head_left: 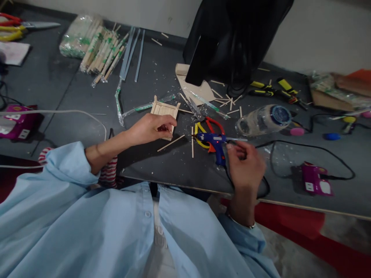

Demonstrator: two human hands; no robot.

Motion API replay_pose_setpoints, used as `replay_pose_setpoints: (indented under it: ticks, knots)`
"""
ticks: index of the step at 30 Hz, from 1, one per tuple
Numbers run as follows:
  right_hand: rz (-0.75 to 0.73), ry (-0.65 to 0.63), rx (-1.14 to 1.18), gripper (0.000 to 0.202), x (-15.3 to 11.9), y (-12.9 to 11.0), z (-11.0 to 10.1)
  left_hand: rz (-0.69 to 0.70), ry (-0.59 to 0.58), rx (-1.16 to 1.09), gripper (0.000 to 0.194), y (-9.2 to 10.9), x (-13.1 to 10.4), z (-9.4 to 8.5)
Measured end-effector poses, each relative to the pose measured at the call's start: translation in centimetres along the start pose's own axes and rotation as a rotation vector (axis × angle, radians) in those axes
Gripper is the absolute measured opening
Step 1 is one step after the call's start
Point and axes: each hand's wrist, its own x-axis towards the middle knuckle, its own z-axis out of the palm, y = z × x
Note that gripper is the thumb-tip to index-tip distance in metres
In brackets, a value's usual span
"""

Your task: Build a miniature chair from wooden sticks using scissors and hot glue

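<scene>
My left hand point(156, 128) is over the near part of a small structure of wooden sticks point(164, 109), its fingers curled; whether they grip it is hidden. Just right of a blue glue gun point(218, 148) is my right hand point(245, 160), with bent fingers near the gun's back end and clear glue stick point(236, 139). What those fingers hold, if anything, is too blurred to tell. The glue gun lies over scissors with yellow and red handles point(214, 125). Loose sticks point(171, 143) lie between the structure and the gun.
A plastic bottle point(256, 120) lies beyond my right hand. Farther back are a phone point(202, 60) leaning on a black bag point(232, 34), cutters point(285, 90) and bundled sticks point(106, 50). Purple power adapters point(316, 181) with cables sit at both sides. The table edge point(185, 187) runs close to my body.
</scene>
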Motion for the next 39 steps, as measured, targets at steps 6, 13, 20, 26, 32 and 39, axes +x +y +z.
replay_pose_setpoints:
  ticks: [6, 13, 20, 26, 32, 39]
  knots:
    - [-0.337, -0.248, 0.229, 0.028, -2.8, -5.1, 3.2, 0.080, -0.025, 0.124, 0.026, -0.4, 0.0, 0.3]
    - [-0.443, -0.392, 0.351, 0.033, -1.8, -7.8, 8.1, 0.066, 0.014, 0.057, 0.038, -0.5, -0.1, 0.6]
    - [-0.392, -0.448, 0.403, 0.028, -1.4, -7.4, 8.6, -0.030, 0.006, -0.144, 0.055, -0.4, 0.1, 0.6]
    - [-0.173, -0.483, 0.591, 0.019, -0.6, -6.9, 9.2, -0.064, -0.006, 0.103, 0.033, -1.4, 0.4, -2.1]
    - [-0.198, -0.513, 0.596, 0.017, -0.6, -6.7, 9.5, 0.081, -0.406, 0.323, 0.017, -1.7, 0.7, -2.4]
    - [-0.290, -0.511, 0.547, 0.015, -0.7, -6.5, 9.8, 0.090, -0.399, 0.302, 0.011, -2.0, 1.0, -1.4]
